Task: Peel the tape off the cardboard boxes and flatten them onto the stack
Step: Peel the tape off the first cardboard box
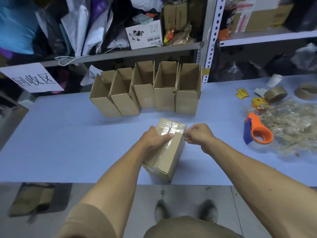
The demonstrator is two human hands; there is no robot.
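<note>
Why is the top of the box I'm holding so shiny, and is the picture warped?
Head view: overhead light glares off the clear tape on the sealed box, hiding its seam; wide-angle distortion bows the table edge and shelves; the corners and the floor are dim and soft.

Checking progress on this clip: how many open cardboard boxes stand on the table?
5, in a row at the table's far edge. More may be hidden behind them.
</note>
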